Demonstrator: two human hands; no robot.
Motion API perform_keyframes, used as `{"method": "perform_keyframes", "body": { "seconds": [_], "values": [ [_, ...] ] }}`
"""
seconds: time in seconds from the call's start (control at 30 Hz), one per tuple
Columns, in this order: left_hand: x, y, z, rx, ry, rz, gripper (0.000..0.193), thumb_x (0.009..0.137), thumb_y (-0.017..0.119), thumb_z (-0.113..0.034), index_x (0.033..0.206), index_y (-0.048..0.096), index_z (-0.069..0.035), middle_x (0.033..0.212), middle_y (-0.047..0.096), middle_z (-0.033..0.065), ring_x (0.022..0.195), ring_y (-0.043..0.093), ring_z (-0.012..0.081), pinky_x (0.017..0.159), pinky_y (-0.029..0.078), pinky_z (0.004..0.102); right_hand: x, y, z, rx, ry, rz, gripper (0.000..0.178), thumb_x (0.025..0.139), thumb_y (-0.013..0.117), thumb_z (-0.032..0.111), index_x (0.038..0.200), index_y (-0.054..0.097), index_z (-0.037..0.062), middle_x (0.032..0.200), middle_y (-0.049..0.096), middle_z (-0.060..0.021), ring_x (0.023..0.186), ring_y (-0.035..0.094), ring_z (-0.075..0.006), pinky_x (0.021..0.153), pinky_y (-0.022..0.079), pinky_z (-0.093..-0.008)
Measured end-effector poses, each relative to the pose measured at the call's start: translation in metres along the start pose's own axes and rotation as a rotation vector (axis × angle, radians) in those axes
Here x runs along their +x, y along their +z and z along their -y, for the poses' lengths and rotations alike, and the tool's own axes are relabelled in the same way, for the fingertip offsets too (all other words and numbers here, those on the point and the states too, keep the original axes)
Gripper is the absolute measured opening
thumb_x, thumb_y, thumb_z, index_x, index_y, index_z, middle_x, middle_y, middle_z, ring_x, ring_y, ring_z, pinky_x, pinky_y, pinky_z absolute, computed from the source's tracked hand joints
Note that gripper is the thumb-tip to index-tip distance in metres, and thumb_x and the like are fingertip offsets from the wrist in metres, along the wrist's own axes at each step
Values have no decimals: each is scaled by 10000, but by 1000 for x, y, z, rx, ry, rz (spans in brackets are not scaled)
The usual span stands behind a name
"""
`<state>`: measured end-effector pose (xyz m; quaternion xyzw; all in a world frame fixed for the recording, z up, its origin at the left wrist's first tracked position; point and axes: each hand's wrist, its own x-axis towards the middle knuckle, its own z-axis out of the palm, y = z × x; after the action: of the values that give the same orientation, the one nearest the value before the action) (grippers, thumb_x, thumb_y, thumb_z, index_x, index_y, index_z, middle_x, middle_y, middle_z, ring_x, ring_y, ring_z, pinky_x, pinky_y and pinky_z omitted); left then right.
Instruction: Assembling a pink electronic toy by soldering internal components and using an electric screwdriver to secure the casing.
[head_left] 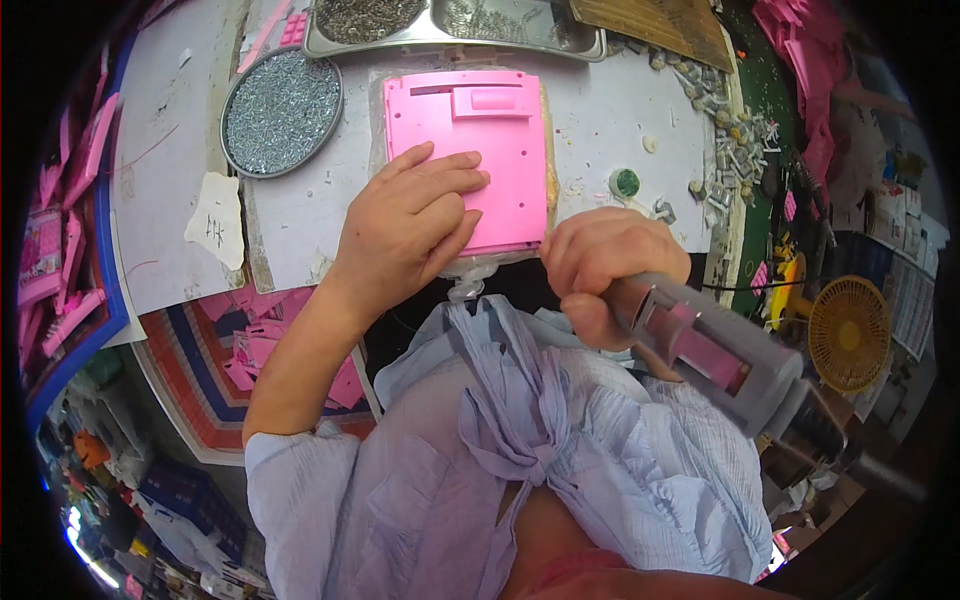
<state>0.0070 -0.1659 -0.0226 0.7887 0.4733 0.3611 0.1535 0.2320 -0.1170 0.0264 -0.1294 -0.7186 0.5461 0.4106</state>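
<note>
A pink plastic casing (505,185) lies on a plastic-wrapped pad (551,150) in the middle of the table. It has a slot and a raised block near its far edge, and small holes along its sides. My left hand (412,212) rests on its left half, fingers spread and pressing down. My right hand (615,265) is closed round the lower end of a grey electric screwdriver (715,355), held at the casing's near right corner. The screwdriver's body slants back to the right. Its tip is hidden by my fingers.
A round dish of small screws (282,115) stands at the far left, and a metal tray (460,45) with small metal parts at the back. Loose metal pieces (735,150) litter the right side, near a small green-topped round object (624,182). Pink parts (265,340) lie lower left; a yellow fan (850,333) stands right.
</note>
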Motion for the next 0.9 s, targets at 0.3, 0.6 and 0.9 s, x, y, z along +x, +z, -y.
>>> {"method": "perform_keyframes", "body": {
  "seconds": [0.3,0.6,0.9],
  "values": [
    [0,4,3,-13,-6,-16,151,841,725,-78,800,583,-48,1116,714,80,1171,670,234,1042,493,474,34,-4,-4,103,-16,-13,276,936,718,184,812,495,79,584,543,-36,486,544,-214,540,505,-368],
    [-2,3,6,-62,-27,10,147,833,722,-74,803,583,-41,1140,701,84,1186,660,237,1050,483,467,50,-17,-16,82,20,151,212,912,715,126,840,525,68,589,570,-50,463,553,-202,550,544,-387],
    [-2,3,5,-80,-53,22,134,829,710,-66,800,582,-36,1143,695,92,1180,661,239,1059,472,465,60,-24,-37,-54,49,43,261,916,738,168,835,508,75,595,549,-46,533,554,-200,585,509,-368]
  ]
}}
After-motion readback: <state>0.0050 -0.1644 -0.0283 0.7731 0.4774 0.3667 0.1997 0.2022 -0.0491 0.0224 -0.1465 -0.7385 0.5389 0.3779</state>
